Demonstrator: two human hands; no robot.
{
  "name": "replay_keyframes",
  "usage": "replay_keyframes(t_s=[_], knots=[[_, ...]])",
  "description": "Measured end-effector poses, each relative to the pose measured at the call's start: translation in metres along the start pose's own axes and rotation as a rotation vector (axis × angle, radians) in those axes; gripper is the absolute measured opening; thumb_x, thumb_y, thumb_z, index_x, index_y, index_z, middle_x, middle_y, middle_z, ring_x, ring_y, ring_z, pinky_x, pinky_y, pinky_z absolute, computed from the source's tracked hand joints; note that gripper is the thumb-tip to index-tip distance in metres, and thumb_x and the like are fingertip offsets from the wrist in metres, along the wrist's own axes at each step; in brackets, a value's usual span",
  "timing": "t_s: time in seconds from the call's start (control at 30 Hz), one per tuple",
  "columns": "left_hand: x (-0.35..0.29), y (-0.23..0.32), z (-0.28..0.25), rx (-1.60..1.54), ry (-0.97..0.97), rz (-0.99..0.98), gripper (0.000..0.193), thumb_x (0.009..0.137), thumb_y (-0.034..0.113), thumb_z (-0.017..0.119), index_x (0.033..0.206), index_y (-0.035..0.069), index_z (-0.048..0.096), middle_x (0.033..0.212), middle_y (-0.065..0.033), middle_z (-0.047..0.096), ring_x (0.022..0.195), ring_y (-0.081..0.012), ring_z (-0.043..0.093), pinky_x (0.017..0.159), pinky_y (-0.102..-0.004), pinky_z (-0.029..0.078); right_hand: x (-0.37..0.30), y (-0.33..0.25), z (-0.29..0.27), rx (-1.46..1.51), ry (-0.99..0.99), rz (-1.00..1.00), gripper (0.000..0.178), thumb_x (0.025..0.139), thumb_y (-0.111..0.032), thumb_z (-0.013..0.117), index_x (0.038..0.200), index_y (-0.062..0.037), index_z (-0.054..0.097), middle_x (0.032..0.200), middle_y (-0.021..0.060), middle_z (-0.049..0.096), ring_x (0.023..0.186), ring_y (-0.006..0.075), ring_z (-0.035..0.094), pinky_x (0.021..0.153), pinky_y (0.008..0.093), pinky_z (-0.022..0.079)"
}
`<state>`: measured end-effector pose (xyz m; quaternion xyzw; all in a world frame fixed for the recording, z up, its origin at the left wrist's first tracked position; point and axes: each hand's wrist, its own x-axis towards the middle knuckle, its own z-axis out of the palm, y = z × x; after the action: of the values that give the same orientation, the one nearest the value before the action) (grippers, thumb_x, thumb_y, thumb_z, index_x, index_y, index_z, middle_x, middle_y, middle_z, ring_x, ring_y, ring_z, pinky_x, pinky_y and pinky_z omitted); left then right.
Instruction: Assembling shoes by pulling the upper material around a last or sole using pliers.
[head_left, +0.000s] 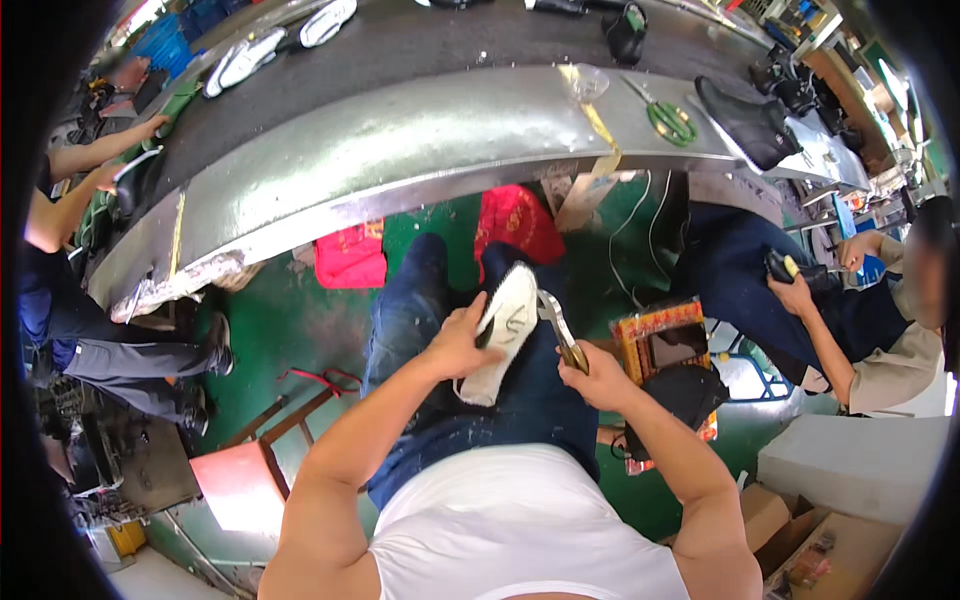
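A: What's the biggest thing around the hands?
B: Metal-edged bench (400,125). Runs across beyond both hands, well apart from them.
A: Next down?
B: Seated co-worker (880,375), right of the right hand. Then a red-topped stool (240,485), left of the left hand and closer to the body. Red cloth item (520,225) lies straight beyond the hands, below the bench edge.
A: Footwear?
B: Black boot (745,120) on the bench, beyond and right of the right hand. White shoe piece (505,325) sits between the two hands, over the lap, tilted, dark marks on its face.
A: Hand states?
B: Left hand (462,345) is closed on the white piece: thumb across its face, fingers at its left edge. Right hand (592,372) is wrapped tight around a tool grip.
A: Small stuff?
B: Green-handled scissors (672,122) on the bench, beyond the right hand. Metal pliers (557,325) in the right hand, head beside the white piece's right edge. Can't tell if they touch.
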<state>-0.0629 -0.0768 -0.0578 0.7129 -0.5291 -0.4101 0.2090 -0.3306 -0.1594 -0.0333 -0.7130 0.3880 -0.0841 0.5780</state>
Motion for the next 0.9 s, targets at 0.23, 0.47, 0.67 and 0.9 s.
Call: replay_keyframes(t_s=[0.23, 0.47, 0.67, 0.9], knots=[[-0.020, 0.000, -0.004, -0.039, 0.327, 0.014, 0.037, 0.099, 0.030, 0.054, 0.119, 0.000, 0.065, 0.099, -0.0256, 0.068, 0.094, -0.0423, 0.065, 0.083, -0.0461, 0.052, 0.011, -0.046, -0.007, -0.073, -0.347, 0.240, 0.024, 0.093, -0.014, 0.061, 0.113, 0.0008, 0.061, 0.085, 0.0051, 0.067, 0.069, 0.0113, 0.061, 0.059, 0.0267, 0.050], [-0.021, 0.009, 0.002, 0.038, 0.353, 0.010, 0.037, 0.100, 0.030, 0.051, 0.113, 0.000, 0.067, 0.098, -0.0248, 0.068, 0.091, -0.0417, 0.066, 0.081, -0.0474, 0.052, 0.028, -0.047, -0.002, 0.375, -0.448, 0.464, 0.029, 0.097, -0.025, 0.059, 0.109, 0.0015, 0.061, 0.090, 0.0070, 0.066, 0.077, 0.0144, 0.062, 0.057, 0.0282, 0.052], [-0.022, 0.011, -0.004, 0.016, 0.216, -0.153, 0.037, 0.099, 0.030, 0.053, 0.115, 0.000, 0.066, 0.099, -0.0256, 0.068, 0.092, -0.0409, 0.066, 0.081, -0.0461, 0.053, 0.032, -0.034, 0.027, -0.415, -0.126, -0.047, 0.021, 0.092, -0.019, 0.059, 0.103, -0.0003, 0.058, 0.090, 0.0239, 0.065, 0.085, 0.0441, 0.062, 0.075, 0.0453, 0.049], [-0.055, -0.002, 0.012, -0.112, 0.432, 0.103, 0.030, 0.085, 0.012, 0.068, 0.113, 0.002, 0.070, 0.087, -0.0137, 0.065, 0.083, -0.0342, 0.065, 0.075, -0.0402, 0.054, 0.016, -0.069, -0.011, -0.409, -0.458, 0.112, 0.033, 0.092, -0.018, 0.060, 0.119, 0.0018, 0.057, 0.092, 0.0203, 0.067, 0.087, 0.0348, 0.065, 0.081, 0.0392, 0.050]])
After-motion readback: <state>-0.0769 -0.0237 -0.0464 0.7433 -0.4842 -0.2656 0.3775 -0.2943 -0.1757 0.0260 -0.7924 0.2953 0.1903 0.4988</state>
